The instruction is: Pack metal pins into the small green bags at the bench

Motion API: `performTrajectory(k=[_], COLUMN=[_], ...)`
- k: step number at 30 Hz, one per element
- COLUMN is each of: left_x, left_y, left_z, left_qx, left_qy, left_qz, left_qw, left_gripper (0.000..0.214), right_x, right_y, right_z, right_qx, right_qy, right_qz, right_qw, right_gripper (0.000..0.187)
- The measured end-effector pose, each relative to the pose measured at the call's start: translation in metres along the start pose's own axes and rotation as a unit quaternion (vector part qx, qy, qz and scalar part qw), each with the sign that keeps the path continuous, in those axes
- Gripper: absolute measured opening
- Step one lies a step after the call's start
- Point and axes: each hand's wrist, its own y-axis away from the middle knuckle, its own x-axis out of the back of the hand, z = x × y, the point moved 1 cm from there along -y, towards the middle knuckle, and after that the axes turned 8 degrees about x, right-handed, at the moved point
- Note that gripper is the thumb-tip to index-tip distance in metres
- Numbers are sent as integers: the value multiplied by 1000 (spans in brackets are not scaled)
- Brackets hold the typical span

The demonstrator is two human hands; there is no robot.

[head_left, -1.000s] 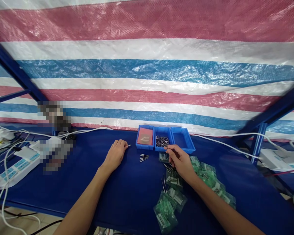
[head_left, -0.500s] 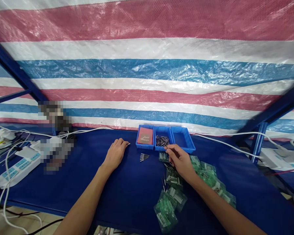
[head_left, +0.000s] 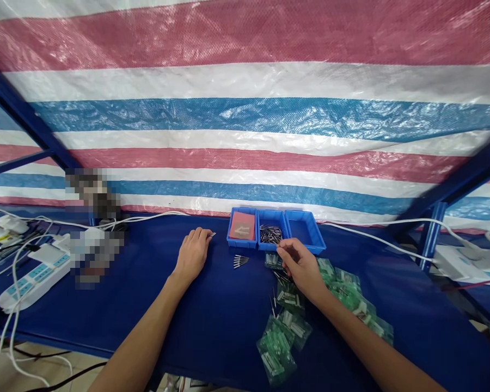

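My left hand [head_left: 193, 252] rests on the blue tabletop [head_left: 212, 310] with its fingers curled round a small metal pin that sticks out at the fingertips. My right hand [head_left: 300, 267] hovers just in front of the middle blue tray [head_left: 271, 234] full of metal pins, with finger and thumb pinched on a thin pin. A small bunch of loose pins [head_left: 240, 261] lies between my hands. Green plastic packets [head_left: 283, 332] of pins are scattered under and beside my right forearm.
Three small blue trays stand in a row at the back: the left tray [head_left: 242, 227] holds a red pad, the right tray [head_left: 305, 231] looks bare. White power strips [head_left: 35, 275] and cables lie at the left, more [head_left: 463, 261] at the right. A striped tarpaulin hangs behind.
My left hand has slid slightly forward and up with its pin. My right hand has barely shifted, its pinch staying by the middle tray.
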Motion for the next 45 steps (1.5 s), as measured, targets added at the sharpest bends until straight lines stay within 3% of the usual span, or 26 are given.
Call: performTrajectory(k=[11,25,35,45], left_x=[-6,-9,-16,-14], left_y=[0,-1,-2,-4], left_z=[-6,-5,-6,-3], left_qx=[11,12,8,25], left_qy=[53,57,80,115], left_qz=[12,14,10,7], left_qw=[998,998,997,993], left_gripper=[22,44,40,35], right_x=[0,-1,1,-1], right_y=[0,1,4,5], right_z=[0,0,3,-1], right_qx=[14,21,45,20], right_qy=[10,-15,32,15], right_qz=[3,-5,-16,-20], right_qw=[1000,1000,998,999], right_gripper=[38,48,39,37])
